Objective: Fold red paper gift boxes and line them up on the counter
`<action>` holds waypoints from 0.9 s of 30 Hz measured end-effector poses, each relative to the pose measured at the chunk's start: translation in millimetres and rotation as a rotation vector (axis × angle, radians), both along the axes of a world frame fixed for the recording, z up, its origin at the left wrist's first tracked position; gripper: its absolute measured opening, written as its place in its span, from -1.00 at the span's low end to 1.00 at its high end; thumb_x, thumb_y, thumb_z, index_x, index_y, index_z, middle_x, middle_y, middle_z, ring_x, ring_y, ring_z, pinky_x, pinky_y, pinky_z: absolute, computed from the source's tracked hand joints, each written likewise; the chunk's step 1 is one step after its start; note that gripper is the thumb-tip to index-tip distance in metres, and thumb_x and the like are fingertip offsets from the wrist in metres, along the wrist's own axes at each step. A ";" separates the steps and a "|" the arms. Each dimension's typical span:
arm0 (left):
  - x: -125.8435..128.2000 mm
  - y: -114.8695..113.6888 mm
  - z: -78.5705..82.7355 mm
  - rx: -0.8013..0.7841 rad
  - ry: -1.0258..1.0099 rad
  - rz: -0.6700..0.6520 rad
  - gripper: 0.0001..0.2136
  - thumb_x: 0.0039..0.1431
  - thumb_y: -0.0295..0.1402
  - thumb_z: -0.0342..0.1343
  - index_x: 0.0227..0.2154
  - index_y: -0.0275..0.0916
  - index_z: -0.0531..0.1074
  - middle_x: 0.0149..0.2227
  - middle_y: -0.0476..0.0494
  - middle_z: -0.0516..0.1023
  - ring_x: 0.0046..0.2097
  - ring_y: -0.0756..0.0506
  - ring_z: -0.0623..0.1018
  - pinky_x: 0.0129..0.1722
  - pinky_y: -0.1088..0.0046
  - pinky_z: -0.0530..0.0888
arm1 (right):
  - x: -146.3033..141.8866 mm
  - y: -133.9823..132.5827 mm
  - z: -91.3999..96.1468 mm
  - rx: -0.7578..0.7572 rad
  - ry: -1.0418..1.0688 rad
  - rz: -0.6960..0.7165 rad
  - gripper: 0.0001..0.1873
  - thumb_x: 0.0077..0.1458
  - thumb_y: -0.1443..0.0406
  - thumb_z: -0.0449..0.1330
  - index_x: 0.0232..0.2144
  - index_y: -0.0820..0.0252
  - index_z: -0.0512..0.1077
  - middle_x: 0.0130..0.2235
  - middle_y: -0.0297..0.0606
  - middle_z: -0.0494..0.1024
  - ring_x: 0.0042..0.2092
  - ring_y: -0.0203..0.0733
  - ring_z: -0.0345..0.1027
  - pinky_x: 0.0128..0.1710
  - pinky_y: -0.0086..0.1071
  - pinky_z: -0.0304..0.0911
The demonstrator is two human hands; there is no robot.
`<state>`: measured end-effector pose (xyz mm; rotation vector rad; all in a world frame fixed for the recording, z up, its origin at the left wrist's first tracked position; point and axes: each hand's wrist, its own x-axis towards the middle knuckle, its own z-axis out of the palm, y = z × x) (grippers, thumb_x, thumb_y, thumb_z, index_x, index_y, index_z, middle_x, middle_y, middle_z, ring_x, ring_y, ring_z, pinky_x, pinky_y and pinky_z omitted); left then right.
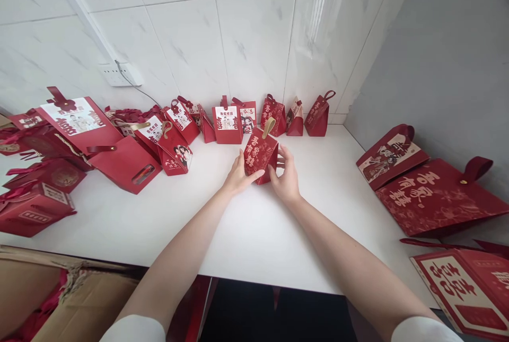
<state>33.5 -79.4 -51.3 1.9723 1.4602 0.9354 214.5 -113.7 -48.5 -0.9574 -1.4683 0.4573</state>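
Observation:
Between my two hands stands a small red gift box with cream lettering on its slanted face and a gold loop handle on top. My left hand is closed on its left side, the thumb lying across the lower front. On the right side, my right hand grips it with thumb and fingers curled round the edge. The box's underside and back are hidden. Just behind it stand a red box with a white picture panel and a red lettered box.
Several more red gift boxes crowd the white table at left and along the tiled wall. Larger red boxes lean by the grey wall at right. A cardboard carton stands below the table's front edge. A socket strip is on the wall.

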 end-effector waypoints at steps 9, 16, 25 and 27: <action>-1.0 -6.7 9.5 0.094 0.336 -0.036 -0.19 0.10 0.08 0.07 0.30 -0.27 -0.01 0.32 -0.37 0.11 0.31 -0.33 0.19 0.24 0.15 0.19 | 9.2 14.0 -16.3 -0.383 -0.335 -0.061 -0.85 0.15 0.20 0.06 -0.31 0.14 0.36 -0.23 -0.19 0.51 -0.22 -0.14 0.39 -0.23 -0.27 0.29; 2.4 -13.9 23.2 0.247 0.624 0.002 -0.71 0.27 -0.16 -0.07 -0.13 -0.24 0.36 -0.18 -0.25 0.51 -0.14 -0.22 0.53 -0.21 0.29 0.41 | 3.8 3.7 -5.5 -0.343 -0.604 -0.124 -0.83 0.21 0.19 0.02 -0.38 0.11 0.27 -0.33 -0.30 0.50 -0.34 -0.20 0.34 -0.36 -0.38 0.11; 5.6 -22.8 32.5 0.178 0.744 -0.095 -0.80 0.20 -0.28 -0.06 -0.35 -0.20 0.45 -0.42 -0.14 0.55 -0.38 -0.16 0.54 -0.40 0.36 0.30 | 1.2 -0.1 3.9 -0.257 -0.936 -0.224 -0.78 0.29 0.29 -0.12 -0.29 0.16 0.31 -0.25 -0.23 0.53 -0.32 -0.18 0.40 -0.42 -0.36 0.00; 9.6 -24.3 31.1 0.192 0.769 -0.034 -0.82 0.14 -0.29 -0.03 -0.39 -0.19 0.46 -0.45 -0.14 0.55 -0.39 -0.18 0.54 -0.41 0.35 0.29 | 0.8 0.4 3.4 -0.258 -0.979 -0.230 -0.78 0.29 0.29 -0.12 -0.27 0.18 0.32 -0.25 -0.22 0.53 -0.31 -0.17 0.41 -0.43 -0.36 -0.01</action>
